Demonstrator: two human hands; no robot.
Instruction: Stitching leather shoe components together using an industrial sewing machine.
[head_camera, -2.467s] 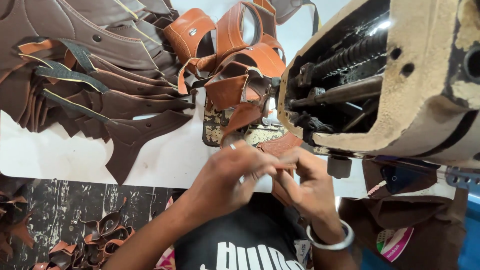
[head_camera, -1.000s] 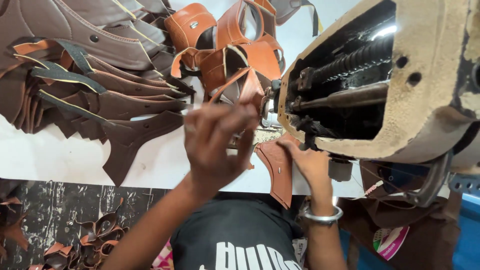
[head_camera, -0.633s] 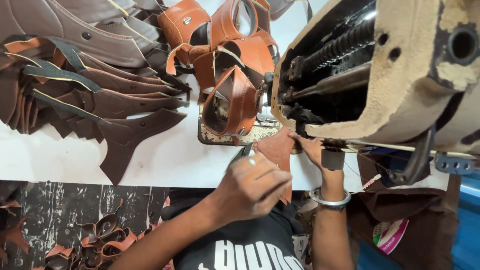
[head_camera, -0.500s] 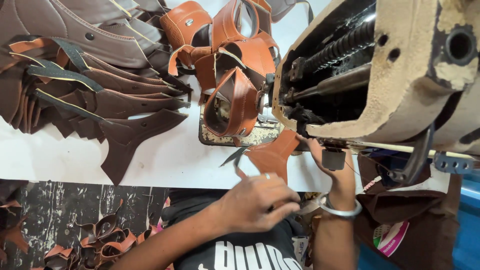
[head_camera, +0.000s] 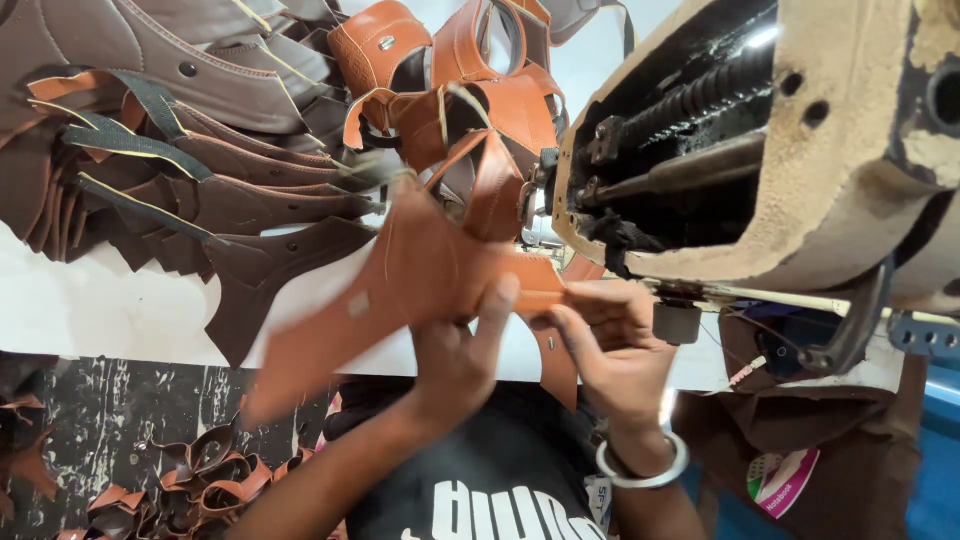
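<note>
head view: both hands, left hand (head_camera: 455, 355) and right hand (head_camera: 610, 345), grasping tan leather piece (head_camera: 400, 285); best kept flat and taut beside sewing machine (head_camera: 760, 150).

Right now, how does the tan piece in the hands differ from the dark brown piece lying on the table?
The tan piece is orange-tan; the dark piece is deep brown. The tan piece is held above the table by the left hand and right hand; the dark piece lies flat, untouched. Both look like cut leather with a tapering end.
</note>
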